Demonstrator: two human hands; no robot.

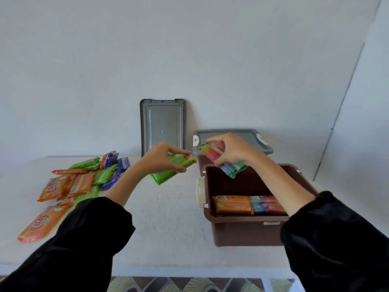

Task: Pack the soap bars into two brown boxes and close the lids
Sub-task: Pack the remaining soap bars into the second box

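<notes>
- Head view: white table [168, 218] is seen carrying all the task items; packing is judged partly done.
- Open brown box [248, 232] is placed at the right, near the front edge. Only two packed bars [232, 204] are seen, side by side against its near wall; the rest of the floor is bare.
- Second brown box [203, 163] is placed just behind the open one, with a grey lid [231, 135] laid on it. Its contents are hidden; whether it is latched cannot be told.
- Loose grey lid [163, 125] is leaned upright against the wall, not yet fitted.
- Pile of soap bars [71, 186] is left unpacked at the table's left, well apart from the boxes: orange, green and blue wrappers.
- Left hand [160, 159] is held above the table between pile and boxes, forearm extended, thumb and fingers pinched on a green bar [168, 171].
- Right hand [231, 152] is held over the far edge of the open box, fingers curled round a stack of bars [221, 159], tilted downward.
- Remaining, as judged: held bars, the pile, the loose lid.
</notes>
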